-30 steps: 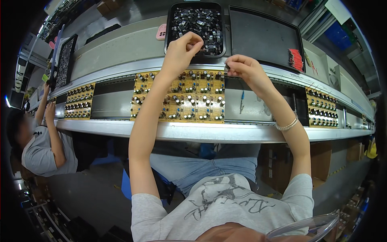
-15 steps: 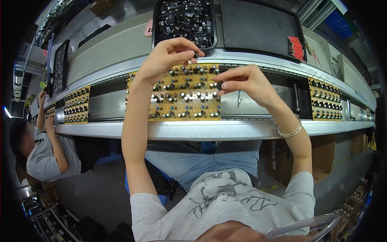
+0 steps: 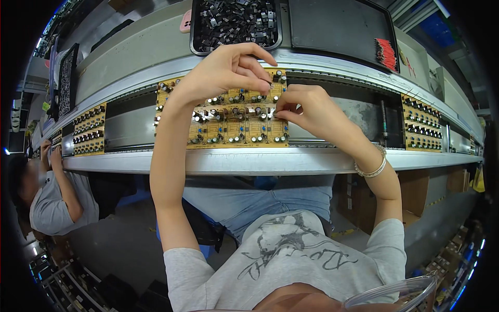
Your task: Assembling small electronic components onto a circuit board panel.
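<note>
Two hands work over a yellow circuit board (image 3: pixel 228 122) on the conveyor rail (image 3: pixel 260 161)

The left hand (image 3: pixel 226 73) pinches with curled fingers, its small part too tiny to see; the right hand (image 3: pixel 306 112) presses fingertips on the board, grip unclear; the tray of black parts (image 3: pixel 234 21) is cut off at the far edge.

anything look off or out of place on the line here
Nothing stands out. The yellow circuit board lies flat and square between the conveyor rails, both hands, left hand and right hand, over its upper half. The black parts stay inside their tray, none spilled.
</note>
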`<state>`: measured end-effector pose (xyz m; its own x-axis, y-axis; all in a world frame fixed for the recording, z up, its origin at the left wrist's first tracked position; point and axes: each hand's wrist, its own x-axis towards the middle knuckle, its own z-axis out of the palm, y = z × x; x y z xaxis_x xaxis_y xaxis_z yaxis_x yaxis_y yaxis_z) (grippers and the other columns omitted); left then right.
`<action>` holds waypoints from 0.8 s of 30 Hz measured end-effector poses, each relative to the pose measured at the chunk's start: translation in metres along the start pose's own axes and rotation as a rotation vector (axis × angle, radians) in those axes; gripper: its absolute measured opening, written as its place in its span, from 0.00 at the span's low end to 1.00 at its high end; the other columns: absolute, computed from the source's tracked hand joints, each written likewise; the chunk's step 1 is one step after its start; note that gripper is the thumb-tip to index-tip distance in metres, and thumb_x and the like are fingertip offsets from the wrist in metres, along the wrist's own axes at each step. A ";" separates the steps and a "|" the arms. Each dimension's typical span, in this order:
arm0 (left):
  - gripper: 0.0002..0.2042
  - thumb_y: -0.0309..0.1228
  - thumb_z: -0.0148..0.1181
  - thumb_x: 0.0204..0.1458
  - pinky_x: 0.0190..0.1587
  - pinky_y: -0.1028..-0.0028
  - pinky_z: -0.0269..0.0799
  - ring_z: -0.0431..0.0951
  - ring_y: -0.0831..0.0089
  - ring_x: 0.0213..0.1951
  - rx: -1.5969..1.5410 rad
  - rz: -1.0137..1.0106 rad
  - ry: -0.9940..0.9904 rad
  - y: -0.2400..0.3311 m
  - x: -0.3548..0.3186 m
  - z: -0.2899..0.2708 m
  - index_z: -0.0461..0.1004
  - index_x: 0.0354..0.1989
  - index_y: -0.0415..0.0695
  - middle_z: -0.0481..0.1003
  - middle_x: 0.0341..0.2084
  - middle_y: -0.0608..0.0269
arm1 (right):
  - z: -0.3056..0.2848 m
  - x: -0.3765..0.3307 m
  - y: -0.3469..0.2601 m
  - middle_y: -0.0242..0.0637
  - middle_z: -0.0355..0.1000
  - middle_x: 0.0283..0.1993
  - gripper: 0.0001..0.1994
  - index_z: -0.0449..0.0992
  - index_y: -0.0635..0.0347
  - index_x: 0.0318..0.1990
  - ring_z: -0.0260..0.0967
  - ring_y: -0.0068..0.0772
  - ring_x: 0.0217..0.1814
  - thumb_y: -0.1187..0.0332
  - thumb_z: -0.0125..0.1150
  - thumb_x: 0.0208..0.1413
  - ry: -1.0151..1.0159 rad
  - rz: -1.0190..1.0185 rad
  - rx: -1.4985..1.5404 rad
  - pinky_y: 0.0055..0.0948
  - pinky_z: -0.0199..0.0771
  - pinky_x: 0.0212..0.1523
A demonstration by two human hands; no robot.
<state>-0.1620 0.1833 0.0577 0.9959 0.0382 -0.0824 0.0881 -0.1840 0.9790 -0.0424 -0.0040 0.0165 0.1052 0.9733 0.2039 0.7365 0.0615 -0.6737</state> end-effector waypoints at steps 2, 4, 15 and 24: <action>0.19 0.23 0.64 0.44 0.38 0.80 0.73 0.77 0.79 0.33 0.017 -0.009 -0.030 0.002 -0.001 -0.001 0.70 0.46 0.36 0.77 0.29 0.62 | 0.001 0.000 -0.003 0.37 0.70 0.27 0.05 0.76 0.64 0.28 0.71 0.32 0.27 0.73 0.64 0.45 -0.006 0.007 -0.018 0.28 0.71 0.28; 0.14 0.23 0.65 0.44 0.38 0.81 0.73 0.77 0.79 0.33 -0.012 -0.016 -0.077 0.002 -0.002 0.001 0.73 0.40 0.37 0.77 0.28 0.63 | 0.001 0.000 -0.004 0.38 0.70 0.27 0.04 0.76 0.64 0.29 0.71 0.35 0.27 0.74 0.63 0.45 -0.011 0.019 -0.036 0.29 0.70 0.29; 0.09 0.23 0.65 0.43 0.37 0.81 0.71 0.76 0.81 0.30 0.069 0.046 -0.032 0.007 -0.009 0.002 0.76 0.33 0.37 0.77 0.26 0.65 | 0.006 0.001 -0.007 0.39 0.70 0.28 0.04 0.76 0.61 0.27 0.70 0.44 0.28 0.72 0.61 0.43 0.028 -0.025 -0.129 0.37 0.72 0.32; 0.07 0.24 0.66 0.41 0.34 0.79 0.71 0.75 0.80 0.28 0.372 0.005 -0.072 0.011 -0.014 0.005 0.76 0.29 0.36 0.77 0.23 0.64 | 0.007 0.000 -0.004 0.40 0.71 0.27 0.03 0.76 0.63 0.26 0.70 0.45 0.28 0.73 0.59 0.44 0.047 0.012 -0.070 0.38 0.71 0.32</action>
<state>-0.1745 0.1764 0.0686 0.9942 -0.0302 -0.1036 0.0722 -0.5283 0.8460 -0.0505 -0.0028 0.0143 0.1443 0.9624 0.2301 0.7797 0.0326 -0.6253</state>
